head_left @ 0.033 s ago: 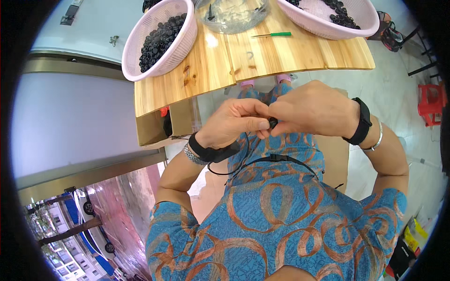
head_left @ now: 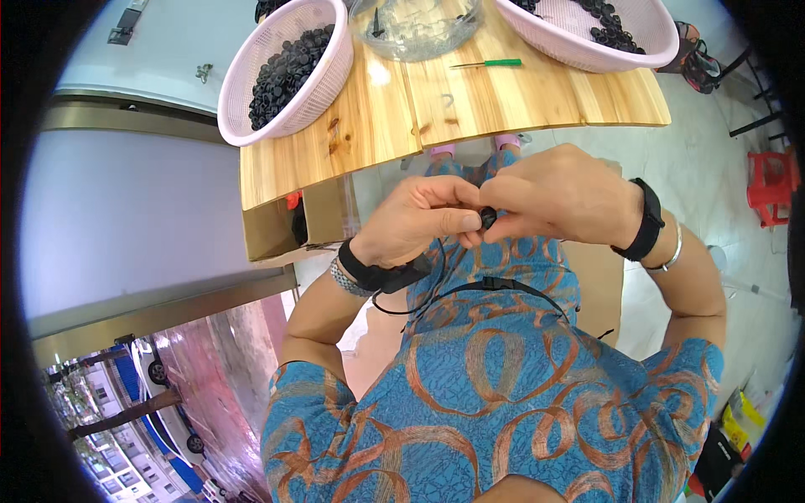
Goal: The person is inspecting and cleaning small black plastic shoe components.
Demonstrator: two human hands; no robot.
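piece point(head_left: 488, 218), small, black, rounded, shows slightly more than earlier; left hand point(head_left: 415, 216) and right hand point(head_left: 566, 194) pinch it, both curled inward, just short of the wooden table point(head_left: 486, 96).

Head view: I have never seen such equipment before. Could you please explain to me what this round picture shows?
This picture comes from a wide fisheye camera worn on the person's head and looking down, so straight edges bend near the rim. The hands are the person's own: the bare left hand and right hand. Their fingertips meet around a small black piece, held over the lap; its details are too small to tell. Ahead, the wooden table bears a pink basket of black pieces at left, a clear container in the middle, another pink basket at right, and a green-handled tool.
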